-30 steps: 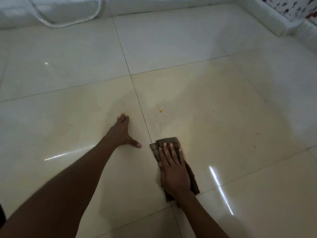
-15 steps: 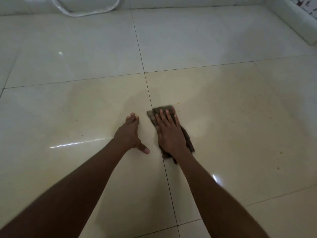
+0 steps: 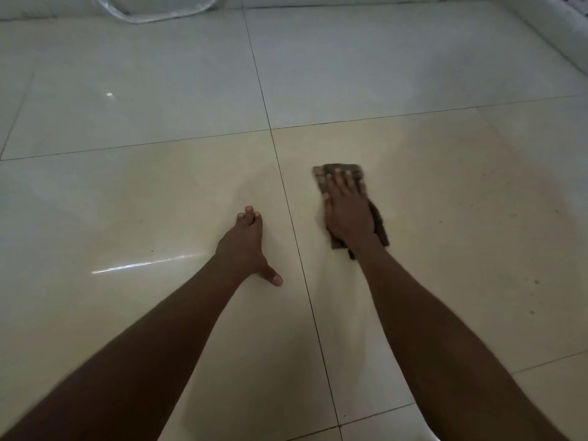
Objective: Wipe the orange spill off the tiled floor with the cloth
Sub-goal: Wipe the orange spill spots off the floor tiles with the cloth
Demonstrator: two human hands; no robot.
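Note:
A brown checked cloth (image 3: 339,171) lies folded flat on the cream tiled floor (image 3: 445,218), right of a dark grout line. My right hand (image 3: 348,211) presses on it with straight fingers, covering most of it. Left of that grout line my left hand (image 3: 246,246) rests flat on the tile, fingers together, thumb spread to the right. No orange drops show around the cloth; whatever lies under it is hidden. A few faint specks (image 3: 536,281) dot the tile to the right.
A white raised edge (image 3: 553,33) runs along the far right. A clear plastic loop (image 3: 165,11) lies at the back left by the wall. Glossy tile stretches on every side.
My right hand has slid the cloth forward and to the right, over the place where the orange drops lay. My left hand has stayed planted on the tile.

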